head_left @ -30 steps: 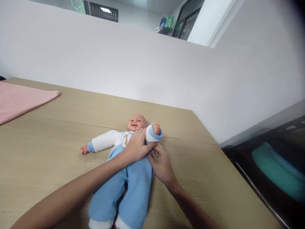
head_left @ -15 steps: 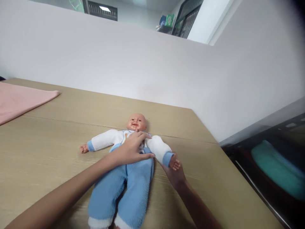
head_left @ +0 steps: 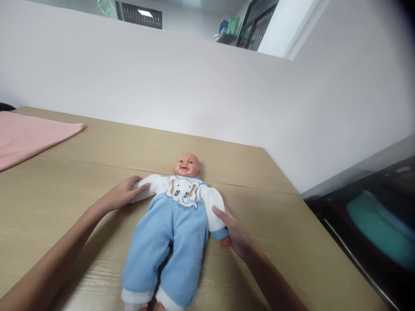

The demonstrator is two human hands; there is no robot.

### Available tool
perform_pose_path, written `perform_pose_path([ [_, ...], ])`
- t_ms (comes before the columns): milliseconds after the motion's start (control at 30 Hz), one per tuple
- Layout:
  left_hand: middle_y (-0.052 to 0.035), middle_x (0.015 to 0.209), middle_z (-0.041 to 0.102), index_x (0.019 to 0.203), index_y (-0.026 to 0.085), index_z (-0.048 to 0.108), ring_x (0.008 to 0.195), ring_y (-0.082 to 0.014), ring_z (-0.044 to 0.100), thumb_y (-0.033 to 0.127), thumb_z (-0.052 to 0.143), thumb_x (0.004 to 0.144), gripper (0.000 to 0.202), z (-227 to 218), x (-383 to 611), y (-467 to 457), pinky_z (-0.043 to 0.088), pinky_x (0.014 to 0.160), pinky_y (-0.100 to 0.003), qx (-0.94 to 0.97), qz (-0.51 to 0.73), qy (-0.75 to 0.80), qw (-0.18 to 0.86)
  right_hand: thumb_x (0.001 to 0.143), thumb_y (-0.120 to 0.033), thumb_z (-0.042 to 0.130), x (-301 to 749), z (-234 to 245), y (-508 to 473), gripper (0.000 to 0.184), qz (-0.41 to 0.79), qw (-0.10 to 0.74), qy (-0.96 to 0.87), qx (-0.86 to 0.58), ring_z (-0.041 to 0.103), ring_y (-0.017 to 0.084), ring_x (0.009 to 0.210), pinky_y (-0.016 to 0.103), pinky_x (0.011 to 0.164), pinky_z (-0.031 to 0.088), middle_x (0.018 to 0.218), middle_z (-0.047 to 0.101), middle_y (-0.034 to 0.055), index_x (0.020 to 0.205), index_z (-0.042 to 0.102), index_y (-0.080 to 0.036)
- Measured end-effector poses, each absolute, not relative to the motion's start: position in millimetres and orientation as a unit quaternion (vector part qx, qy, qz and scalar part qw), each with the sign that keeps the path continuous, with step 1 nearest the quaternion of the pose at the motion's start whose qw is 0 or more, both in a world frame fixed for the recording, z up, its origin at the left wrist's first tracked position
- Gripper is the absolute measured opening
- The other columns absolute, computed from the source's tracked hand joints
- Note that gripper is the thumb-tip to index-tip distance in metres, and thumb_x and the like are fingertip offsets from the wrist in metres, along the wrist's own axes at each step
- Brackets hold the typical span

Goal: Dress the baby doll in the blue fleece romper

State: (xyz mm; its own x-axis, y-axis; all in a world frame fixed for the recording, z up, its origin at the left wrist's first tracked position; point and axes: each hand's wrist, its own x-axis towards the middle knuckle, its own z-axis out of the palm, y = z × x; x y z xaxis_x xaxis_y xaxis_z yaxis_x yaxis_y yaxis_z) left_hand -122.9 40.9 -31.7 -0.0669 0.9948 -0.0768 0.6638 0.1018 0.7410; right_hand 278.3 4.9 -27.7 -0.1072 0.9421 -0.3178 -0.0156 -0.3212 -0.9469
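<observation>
A baby doll lies on its back on the table, head away from me, in a fuzzy blue and white outfit with an elephant face on the chest. My left hand is closed around the doll's white sleeve on the left, hiding that cuff and the doll's hand. On the other side, my right hand grips the other white sleeve from its outer side, thumb on top. Below that sleeve's blue cuff, the doll's small fingers show close to the doll's hip.
The wooden table has a seam running across it. A pink cloth lies at the far left. Behind the table rises a white wall with an opening at the top. A dark item with a teal cloth stands at the right.
My left hand has moved left from the doll's chest to the left sleeve, uncovering the elephant face. The right sleeve has come down and inward with my right hand on it.
</observation>
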Motion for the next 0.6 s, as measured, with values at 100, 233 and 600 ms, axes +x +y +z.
perform_pose_path([
  [100,-0.0147,0.125,0.088,0.125,0.022,0.085,0.119,-0.0468,0.08,0.088,0.078,0.084,0.078,-20.9,-105.4,31.8,0.063,0.105,-0.055,0.555,0.279,0.632,0.464,0.078,-0.063,0.098,262.4,-31.1,4.0,0.06,0.641,0.39,-0.403,-0.524,0.077,0.02,0.068,0.029,0.057,0.064,0.092,0.085,0.0031,0.121,0.078,-0.027],
  [233,-0.0107,0.138,0.086,0.136,0.03,0.083,0.137,-0.0426,0.076,0.074,0.094,0.079,0.073,-11.0,-81.1,24.0,0.063,0.115,-0.053,0.479,0.359,0.518,0.611,0.072,-0.05,0.105,242.8,-31.9,7.2,0.067,0.629,0.44,-0.418,-0.486,0.081,0.029,0.125,0.04,0.103,0.071,0.138,0.083,0.0069,0.129,0.075,-0.03],
  [600,-0.0129,0.158,0.075,0.152,0.026,0.073,0.146,-0.0431,0.07,0.071,0.096,0.081,0.087,6.3,-80.3,-23.3,0.052,0.131,-0.055,0.456,0.37,0.467,0.661,0.074,-0.054,0.102,265.6,34.7,-24.3,0.103,0.517,0.392,-0.519,-0.558,0.08,0.026,0.073,0.031,0.05,0.063,0.11,0.086,0.006,0.163,0.055,-0.031],
])
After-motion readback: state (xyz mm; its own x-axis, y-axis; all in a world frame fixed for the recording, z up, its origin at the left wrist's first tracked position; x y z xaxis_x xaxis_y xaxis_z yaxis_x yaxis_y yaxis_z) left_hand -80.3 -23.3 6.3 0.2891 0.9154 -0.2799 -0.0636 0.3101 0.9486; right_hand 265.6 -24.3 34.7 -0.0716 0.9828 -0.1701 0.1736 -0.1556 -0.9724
